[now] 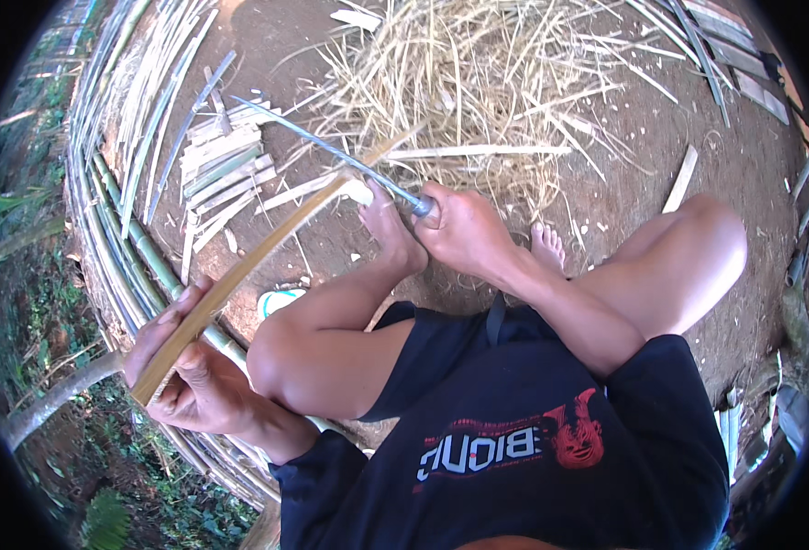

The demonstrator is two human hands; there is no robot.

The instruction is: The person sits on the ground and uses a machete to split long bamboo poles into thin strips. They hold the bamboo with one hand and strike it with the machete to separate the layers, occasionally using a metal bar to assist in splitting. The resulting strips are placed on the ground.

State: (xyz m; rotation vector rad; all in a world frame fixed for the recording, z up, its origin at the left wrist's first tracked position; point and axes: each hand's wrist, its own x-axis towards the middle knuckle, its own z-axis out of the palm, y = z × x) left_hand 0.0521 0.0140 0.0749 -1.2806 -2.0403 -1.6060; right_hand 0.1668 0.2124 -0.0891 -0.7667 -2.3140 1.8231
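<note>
My left hand (204, 390) is closed around the near end of a long split bamboo strip (258, 249), which slants up and away to the right. In my right hand (464, 234) is the grey handle of a knife, gripped in a fist. The knife's long narrow blade (317, 142) points to the far left and crosses the strip near its far end. Whether the edge bites into the bamboo cannot be made out. A small white piece (358, 191) shows just under the crossing, beside my foot; its kind is unclear.
Beyond my feet lies a large heap of bamboo shavings (459, 82). Short split pieces (225, 170) are stacked to its left. Long bamboo poles (138, 243) line the left side, with green plants (28, 330) past them. One loose slat (681, 179) lies on the right.
</note>
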